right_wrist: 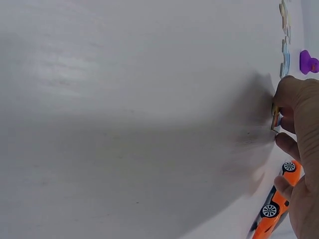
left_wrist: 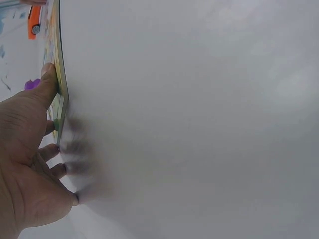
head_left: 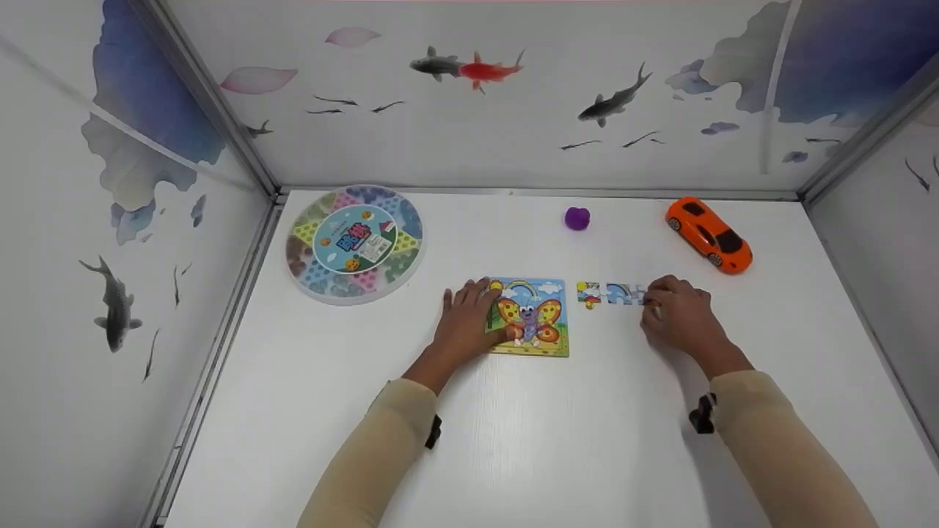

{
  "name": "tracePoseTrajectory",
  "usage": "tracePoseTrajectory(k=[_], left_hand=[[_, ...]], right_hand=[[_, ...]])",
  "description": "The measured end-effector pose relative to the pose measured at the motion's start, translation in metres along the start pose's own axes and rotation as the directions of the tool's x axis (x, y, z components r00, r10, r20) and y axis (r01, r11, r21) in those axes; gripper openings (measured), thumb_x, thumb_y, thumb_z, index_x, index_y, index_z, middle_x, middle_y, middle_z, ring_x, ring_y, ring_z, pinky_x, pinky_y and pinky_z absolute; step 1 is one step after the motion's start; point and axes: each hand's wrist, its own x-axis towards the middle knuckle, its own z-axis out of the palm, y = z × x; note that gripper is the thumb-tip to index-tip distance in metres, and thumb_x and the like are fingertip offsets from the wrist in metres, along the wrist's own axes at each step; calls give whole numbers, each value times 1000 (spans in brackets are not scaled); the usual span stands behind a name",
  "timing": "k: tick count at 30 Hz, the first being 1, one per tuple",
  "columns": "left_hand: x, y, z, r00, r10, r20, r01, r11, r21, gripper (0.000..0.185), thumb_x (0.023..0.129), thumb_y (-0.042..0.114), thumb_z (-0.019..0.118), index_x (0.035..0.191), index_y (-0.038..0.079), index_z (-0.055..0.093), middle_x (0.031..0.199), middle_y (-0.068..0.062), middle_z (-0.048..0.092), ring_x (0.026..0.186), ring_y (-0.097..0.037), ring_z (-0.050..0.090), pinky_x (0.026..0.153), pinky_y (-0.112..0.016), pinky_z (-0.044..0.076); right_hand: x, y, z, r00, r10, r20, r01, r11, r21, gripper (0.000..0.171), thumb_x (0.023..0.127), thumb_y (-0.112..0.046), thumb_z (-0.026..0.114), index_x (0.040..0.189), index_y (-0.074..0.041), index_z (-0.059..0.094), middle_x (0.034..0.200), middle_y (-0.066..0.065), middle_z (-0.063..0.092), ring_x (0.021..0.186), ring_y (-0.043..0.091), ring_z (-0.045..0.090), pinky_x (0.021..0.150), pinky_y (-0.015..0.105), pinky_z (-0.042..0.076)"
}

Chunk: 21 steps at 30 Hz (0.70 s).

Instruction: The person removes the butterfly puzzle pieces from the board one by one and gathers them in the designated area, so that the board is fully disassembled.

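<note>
From the head camera, the left hand (head_left: pixel 469 317) lies flat with spread fingers on the left edge of the butterfly puzzle board (head_left: pixel 531 317), which sits near the middle of the white table (head_left: pixel 557 440). Just right of the board lies a short row of loose puzzle pieces (head_left: pixel 610 294), and the right hand (head_left: pixel 676 312) has its fingertips curled down onto the right end of that row. Judging by this, a piece is being picked from the row while the board is steadied; the next move seems to call for a clean pinch and a lift clear of the neighbouring pieces. Further back stand a round game board (head_left: pixel 355 242) at the left, a purple toy (head_left: pixel 577 218) and an orange toy car (head_left: pixel 709 235) at the right.

The left wrist camera shows what the head view cannot: the board (left_wrist: pixel 56 69) seen edge-on, with the thumb (left_wrist: pixel 46 84) pressed against its rim and the fingers relaxed, gripping nothing.

The right wrist camera shows a thin piece (right_wrist: pixel 275 117) pinched between thumb and fingers (right_wrist: pixel 286 92), standing on edge against the table, the other pieces (right_wrist: pixel 285 45) beyond it, the car (right_wrist: pixel 275 206) close behind the hand.
</note>
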Motion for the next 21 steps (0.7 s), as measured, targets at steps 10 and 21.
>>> tracePoseTrajectory(k=[10,21], left_hand=[[3,0,2,1000,-7,-9,7,1000,8,91,100,64,74,171,18,42,182,-9,32,171,-37,25,137,-69,15],[1,1,1,1000,-5,-10,5,1000,5,95,100,64,73,172,13,39,182,-10,32,171,-37,25,137,-69,14]], right_hand=[[3,-10,-1,1000,24,18,-24,999,40,37,104,-23,71,135,-3,75,146,21,58,135,47,51,118,80,35],[17,-69,22,995,-99,-20,100,992,75,35,105,-25,73,134,-6,77,143,15,65,135,40,57,123,75,37]])
